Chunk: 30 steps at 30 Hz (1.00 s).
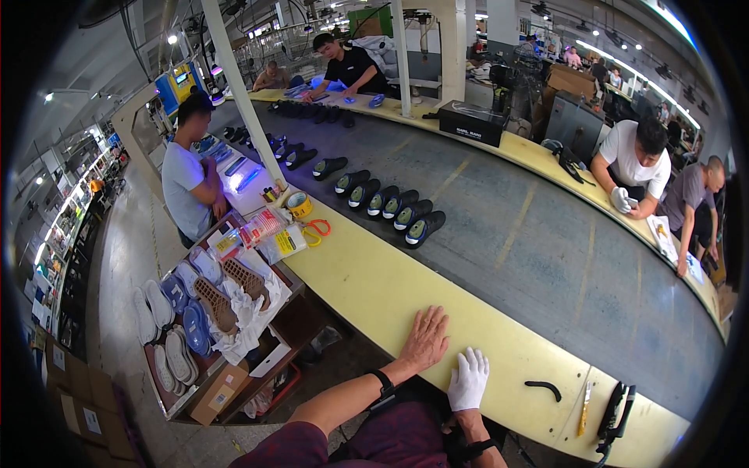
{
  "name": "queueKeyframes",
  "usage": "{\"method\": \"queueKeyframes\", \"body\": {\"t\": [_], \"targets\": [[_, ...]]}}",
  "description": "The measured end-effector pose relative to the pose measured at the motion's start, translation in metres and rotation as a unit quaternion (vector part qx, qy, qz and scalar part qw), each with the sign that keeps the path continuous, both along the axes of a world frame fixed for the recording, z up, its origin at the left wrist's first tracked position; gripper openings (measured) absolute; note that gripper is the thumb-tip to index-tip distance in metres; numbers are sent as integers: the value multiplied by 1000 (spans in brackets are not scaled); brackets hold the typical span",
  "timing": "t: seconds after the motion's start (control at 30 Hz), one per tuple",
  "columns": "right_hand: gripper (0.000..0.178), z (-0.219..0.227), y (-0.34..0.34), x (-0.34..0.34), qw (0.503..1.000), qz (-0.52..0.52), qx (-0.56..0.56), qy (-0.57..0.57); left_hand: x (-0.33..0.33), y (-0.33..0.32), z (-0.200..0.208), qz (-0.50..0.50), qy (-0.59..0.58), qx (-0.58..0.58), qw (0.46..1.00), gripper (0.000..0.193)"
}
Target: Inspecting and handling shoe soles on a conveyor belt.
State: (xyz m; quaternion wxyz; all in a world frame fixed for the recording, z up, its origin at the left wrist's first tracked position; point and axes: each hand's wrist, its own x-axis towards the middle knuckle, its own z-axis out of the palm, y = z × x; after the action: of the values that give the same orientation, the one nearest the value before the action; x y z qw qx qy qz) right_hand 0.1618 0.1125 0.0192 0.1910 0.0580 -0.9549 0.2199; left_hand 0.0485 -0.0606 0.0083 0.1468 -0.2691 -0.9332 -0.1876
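Observation:
My left hand [427, 341] is bare and lies flat on the pale yellow bench edge [351, 269], fingers stretched out. Beside it, my right hand [469, 380] wears a white glove and rests on the same surface with its fingers extended. Neither hand holds anything. To the right of the gloved hand lie a curved black strip [544, 388], a yellow-handled craft knife [582, 417] and a black hand tool with a cable [616, 413]. Several black shoes [390, 204] stand in a row on the grey conveyor belt [499, 210], beyond my hands.
At left, a cart [175, 402] bears pale shoes, blue shoes and brown soles [214, 306]. Orange-handled scissors [317, 228] and a yellow tape roll [299, 204] sit on the bench. A post [246, 93] rises there. A black shoebox [472, 123] stands across the belt, where people work.

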Motion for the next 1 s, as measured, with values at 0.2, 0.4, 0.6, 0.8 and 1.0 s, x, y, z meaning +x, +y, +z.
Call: {"method": "queueKeyframes", "body": {"t": [0.2, 0.4, 0.6, 0.8, 1.0], "targets": [[45, 1, 0, 0, 1000, 0, -1, 0, 0, 0, 1, -2, -4, 1, 1000, 66], [46, 1, 0, 0, 1000, 0, -6, 1, 0, 0, 1, -1, -7, 2, 1000, 66], [46, 1, -1, 0, 1000, -1, -6, 2, 0, 0, 1, -1, -4, -1, 1000, 66], [46, 2, -1, 0, 1000, -1, -5, 3, 1, 0, 1, 1, -2, -3, 1000, 66], [45, 2, 0, 0, 1000, -1, -3, 3, 0, 0, 1, -2, -2, 3, 1000, 66]]}}
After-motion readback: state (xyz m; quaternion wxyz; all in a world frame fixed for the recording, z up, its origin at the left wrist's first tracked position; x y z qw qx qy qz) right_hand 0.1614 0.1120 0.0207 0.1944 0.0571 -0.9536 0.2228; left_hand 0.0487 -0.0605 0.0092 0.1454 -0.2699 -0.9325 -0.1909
